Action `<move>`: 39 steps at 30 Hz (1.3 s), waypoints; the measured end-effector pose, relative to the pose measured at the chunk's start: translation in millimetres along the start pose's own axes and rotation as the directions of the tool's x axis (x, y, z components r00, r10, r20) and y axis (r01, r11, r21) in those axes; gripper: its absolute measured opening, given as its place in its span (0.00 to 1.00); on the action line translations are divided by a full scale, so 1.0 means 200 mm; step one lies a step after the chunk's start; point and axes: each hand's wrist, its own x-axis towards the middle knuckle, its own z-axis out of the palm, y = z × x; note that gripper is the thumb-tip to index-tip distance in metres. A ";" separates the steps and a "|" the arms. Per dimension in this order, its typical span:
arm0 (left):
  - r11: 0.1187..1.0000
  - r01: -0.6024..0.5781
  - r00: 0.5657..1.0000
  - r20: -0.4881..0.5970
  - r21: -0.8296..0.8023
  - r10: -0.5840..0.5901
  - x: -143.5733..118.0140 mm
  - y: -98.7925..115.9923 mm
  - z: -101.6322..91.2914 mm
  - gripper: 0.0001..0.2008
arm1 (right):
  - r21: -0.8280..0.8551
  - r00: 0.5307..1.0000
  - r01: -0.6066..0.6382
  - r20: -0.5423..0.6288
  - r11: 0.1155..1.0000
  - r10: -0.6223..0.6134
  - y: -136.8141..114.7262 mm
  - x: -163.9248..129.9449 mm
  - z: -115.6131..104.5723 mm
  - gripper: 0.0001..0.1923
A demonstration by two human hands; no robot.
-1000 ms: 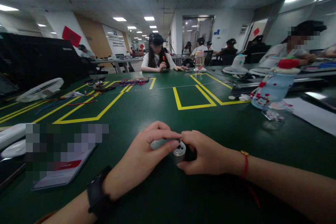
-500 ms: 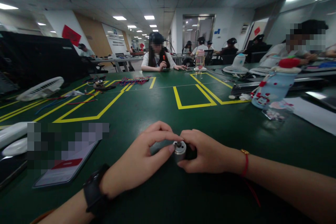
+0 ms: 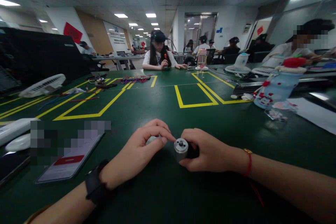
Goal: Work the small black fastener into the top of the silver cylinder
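Note:
My right hand (image 3: 207, 152) grips a small silver cylindrical motor (image 3: 181, 146) low over the green table (image 3: 162, 105). The motor's round end with its short shaft faces up and left, and its black rear is hidden in my palm. My left hand (image 3: 139, 152), with a black watch (image 3: 96, 187) on the wrist, sits just left of the motor. Its thumb and forefinger pinch a small pale part (image 3: 151, 139), mostly hidden by the fingers. The fingertips are a short gap away from the motor's end.
A phone (image 3: 69, 162) lies on the table to the left, beside white objects (image 3: 15, 131). A blue bottle (image 3: 275, 85) and paper (image 3: 312, 112) lie at the right. Yellow tape lines (image 3: 194, 105) mark the table. Small fans, wires and seated people are farther back.
My left fingertips have drawn back from the motor's end, which now shows its shaft. The right hand has tilted the motor slightly up. Both hands stay in the same spot.

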 end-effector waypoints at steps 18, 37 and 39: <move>0.795 0.274 0.890 -0.170 -0.541 -0.422 0.05 -0.24 -0.03 0.08 | 0.008 1.000 0.002 0.002 1.000 -0.002 0.00 0.00 0.00 0.13; 0.824 0.323 0.888 -0.153 -0.465 -0.434 0.05 -0.23 -0.02 0.08 | -0.002 1.000 0.001 0.000 1.000 -0.001 0.00 0.00 0.00 0.13; 0.838 0.318 0.896 -0.148 -0.443 -0.418 0.05 -0.23 -0.03 0.08 | -0.002 1.000 0.002 -0.001 1.000 -0.002 0.00 0.00 0.00 0.13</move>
